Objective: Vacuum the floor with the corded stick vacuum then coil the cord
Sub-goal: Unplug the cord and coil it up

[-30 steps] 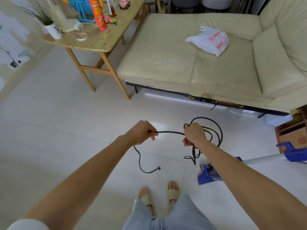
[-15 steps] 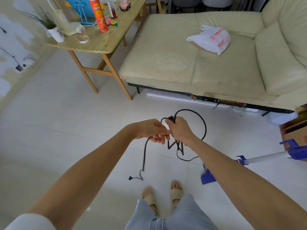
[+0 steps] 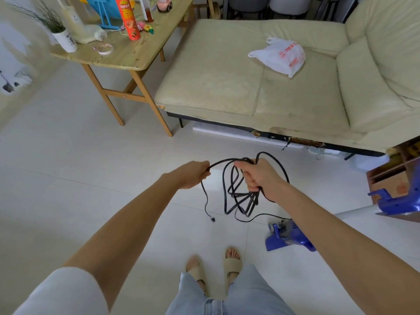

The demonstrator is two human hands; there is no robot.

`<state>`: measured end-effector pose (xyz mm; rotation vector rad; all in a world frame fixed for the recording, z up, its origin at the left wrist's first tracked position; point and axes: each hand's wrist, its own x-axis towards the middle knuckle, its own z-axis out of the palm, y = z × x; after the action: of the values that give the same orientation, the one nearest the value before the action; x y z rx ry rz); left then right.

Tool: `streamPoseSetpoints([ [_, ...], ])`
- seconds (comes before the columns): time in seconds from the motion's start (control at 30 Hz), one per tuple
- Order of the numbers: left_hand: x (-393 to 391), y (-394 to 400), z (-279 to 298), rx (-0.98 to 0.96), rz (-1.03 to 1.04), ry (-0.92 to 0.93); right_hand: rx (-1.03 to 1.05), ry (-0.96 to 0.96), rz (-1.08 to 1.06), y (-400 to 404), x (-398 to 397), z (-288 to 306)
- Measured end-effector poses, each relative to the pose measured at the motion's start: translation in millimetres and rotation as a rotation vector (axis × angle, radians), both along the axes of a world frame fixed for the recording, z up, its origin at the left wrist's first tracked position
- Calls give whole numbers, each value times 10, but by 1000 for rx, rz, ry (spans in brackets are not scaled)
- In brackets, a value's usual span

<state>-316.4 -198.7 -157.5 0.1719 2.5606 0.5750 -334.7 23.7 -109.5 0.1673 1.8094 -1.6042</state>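
A: Where's the thin black power cord (image 3: 236, 192)?

B: Mid-frame: loops bunched in the right hand's (image 3: 259, 176) closed grip, left hand (image 3: 195, 175) pinching the free tail.

A: Handling?

B: Light and floppy, probably tangle-prone; hold the bundle's top, feeding slack.

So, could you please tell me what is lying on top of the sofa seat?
A white plastic bag with red print lies on the sofa seat. What the bag holds cannot be seen.

A home living room: cream sofa (image 3: 250, 87), cluttered wooden table (image 3: 127, 57), tiled floor (image 3: 68, 167).
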Motion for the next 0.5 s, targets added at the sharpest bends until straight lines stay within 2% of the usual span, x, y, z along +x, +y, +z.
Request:
streamPoseSetpoints([
  [0.13, 194, 46, -309, 149, 295, -79, -150, 59, -244, 3, -164, 248],
  [0.23, 207, 214, -414, 254, 462, -141, -152, 101, -426, -123, -237, 282],
  [0.37, 211, 379, -379, 274, 456, -181, -222, 53, -644, -268, -280, 279],
  [0.5, 367, 485, -500, 152, 382, -211, -280, 83, -674, -349, -397, 439],
])
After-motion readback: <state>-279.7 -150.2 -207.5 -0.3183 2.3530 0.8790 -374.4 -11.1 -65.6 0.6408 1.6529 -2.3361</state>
